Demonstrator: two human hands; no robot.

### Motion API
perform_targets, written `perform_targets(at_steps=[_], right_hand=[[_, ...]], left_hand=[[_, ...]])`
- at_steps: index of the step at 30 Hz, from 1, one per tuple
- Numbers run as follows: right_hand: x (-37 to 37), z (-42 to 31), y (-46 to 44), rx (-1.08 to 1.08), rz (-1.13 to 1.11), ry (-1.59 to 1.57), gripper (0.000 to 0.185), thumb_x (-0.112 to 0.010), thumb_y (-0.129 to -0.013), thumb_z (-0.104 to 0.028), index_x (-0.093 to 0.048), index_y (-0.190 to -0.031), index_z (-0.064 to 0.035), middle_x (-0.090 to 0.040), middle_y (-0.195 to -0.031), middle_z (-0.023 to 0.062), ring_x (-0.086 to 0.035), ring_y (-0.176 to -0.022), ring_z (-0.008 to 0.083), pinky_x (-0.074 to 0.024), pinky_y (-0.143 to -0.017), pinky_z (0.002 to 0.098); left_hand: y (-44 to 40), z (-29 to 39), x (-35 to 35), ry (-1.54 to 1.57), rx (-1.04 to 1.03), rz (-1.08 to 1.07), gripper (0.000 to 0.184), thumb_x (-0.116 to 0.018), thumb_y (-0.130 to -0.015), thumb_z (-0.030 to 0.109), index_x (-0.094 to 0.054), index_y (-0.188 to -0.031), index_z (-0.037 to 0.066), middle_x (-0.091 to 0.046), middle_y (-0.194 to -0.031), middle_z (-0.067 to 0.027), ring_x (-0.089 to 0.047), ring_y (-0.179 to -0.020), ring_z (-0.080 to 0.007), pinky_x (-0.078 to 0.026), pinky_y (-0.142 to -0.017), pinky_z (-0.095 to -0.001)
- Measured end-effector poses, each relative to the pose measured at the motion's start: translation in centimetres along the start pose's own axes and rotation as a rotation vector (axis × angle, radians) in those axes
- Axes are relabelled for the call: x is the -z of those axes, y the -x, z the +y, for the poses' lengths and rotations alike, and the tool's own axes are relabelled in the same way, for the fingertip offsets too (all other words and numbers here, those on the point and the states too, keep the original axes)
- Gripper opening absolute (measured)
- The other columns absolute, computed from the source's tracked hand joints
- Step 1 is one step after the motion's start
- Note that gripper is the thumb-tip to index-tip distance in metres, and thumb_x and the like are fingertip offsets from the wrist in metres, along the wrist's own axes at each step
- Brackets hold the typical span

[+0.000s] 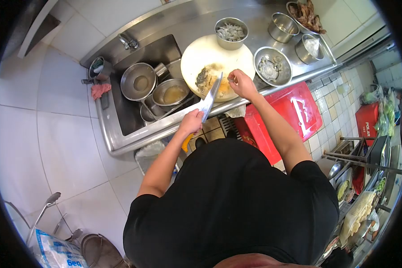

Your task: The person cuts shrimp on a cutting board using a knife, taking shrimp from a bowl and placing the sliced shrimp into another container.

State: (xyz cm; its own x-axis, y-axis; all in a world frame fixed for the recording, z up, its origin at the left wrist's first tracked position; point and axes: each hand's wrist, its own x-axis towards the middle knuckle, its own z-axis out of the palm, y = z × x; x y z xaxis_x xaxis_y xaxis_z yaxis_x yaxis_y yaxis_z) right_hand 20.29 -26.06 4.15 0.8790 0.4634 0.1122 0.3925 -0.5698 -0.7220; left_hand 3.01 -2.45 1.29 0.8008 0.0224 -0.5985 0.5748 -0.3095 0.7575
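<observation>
My left hand [191,122] is wrapped around a knife; its blade [212,96] points up over the front of the round cutting board [194,56], and a yellow handle [187,142] shows below my fist. My right hand [241,83] hovers at the board's right side, fingers pinched together close to the blade; what they hold, if anything, is too small to make out. Dark and yellowish food scraps [205,79] lie on the board left of the blade. A metal pot of greyish pieces [231,32] stands on the board's far edge.
Right of the board, a steel bowl [272,67] holds greyish pieces. Farther back are a metal pot [283,27], a container with a white bag [310,48] and a dish of browned meat [306,18]. The sink [125,117] holds several pans. A red cooler [286,117] stands below the counter.
</observation>
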Motion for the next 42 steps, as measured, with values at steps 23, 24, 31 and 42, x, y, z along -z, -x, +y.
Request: perform_targets(at_steps=[23, 24, 31, 42], right_hand=[[-2.6, 3.6, -1.2, -0.225, -0.163, 0.164, 0.024, -0.066, -0.082, -0.027, -0.076, -0.086, -0.0055, -0.072, -0.084, 0.0203, -0.069, -0.082, 0.0363, -0.0547, -0.08, 0.0431], [-3.0, 3.9, -1.1, -0.199, -0.098, 0.154, 0.024, -0.066, -0.082, -0.026, -0.075, -0.091, -0.0063, -0.072, -0.084, 0.0191, -0.07, -0.081, 0.0352, -0.0551, -0.079, 0.0419], [-3.4, 3.1, 0.0, -0.184, 0.004, 0.163, 0.025, -0.064, -0.085, -0.025, -0.076, -0.101, -0.0094, -0.072, -0.086, 0.0196, -0.07, -0.083, 0.035, -0.0558, -0.08, 0.0412], [-3.3, 2.7, 0.0, -0.153, -0.02, 0.215, 0.025, -0.061, -0.086, -0.024, -0.078, -0.1, -0.0126, -0.073, -0.094, 0.0186, -0.07, -0.087, 0.0371, -0.0557, -0.085, 0.0443]], left_hand=[[3.0, 0.4, -0.2, 0.312, 0.224, -0.289, 0.029, -0.045, -0.105, 0.037, -0.052, -0.115, 0.01, -0.061, -0.068, -0.0099, -0.047, -0.042, -0.0126, -0.043, -0.039, -0.0308], [2.9, 0.4, -0.3, 0.311, 0.223, -0.29, 0.029, -0.045, -0.105, 0.037, -0.052, -0.115, 0.01, -0.061, -0.068, -0.0099, -0.047, -0.042, -0.0126, -0.043, -0.039, -0.0308], [2.3, 0.6, -0.4, 0.351, 0.193, -0.235, 0.023, -0.045, -0.106, 0.034, -0.052, -0.106, 0.012, -0.061, -0.066, -0.0087, -0.046, -0.039, -0.0116, -0.04, -0.035, -0.0288], [2.1, 0.5, -0.3, 0.364, 0.211, -0.268, 0.023, -0.045, -0.106, 0.033, -0.054, -0.104, 0.012, -0.061, -0.065, -0.0087, -0.046, -0.038, -0.0111, -0.04, -0.034, -0.0281]])
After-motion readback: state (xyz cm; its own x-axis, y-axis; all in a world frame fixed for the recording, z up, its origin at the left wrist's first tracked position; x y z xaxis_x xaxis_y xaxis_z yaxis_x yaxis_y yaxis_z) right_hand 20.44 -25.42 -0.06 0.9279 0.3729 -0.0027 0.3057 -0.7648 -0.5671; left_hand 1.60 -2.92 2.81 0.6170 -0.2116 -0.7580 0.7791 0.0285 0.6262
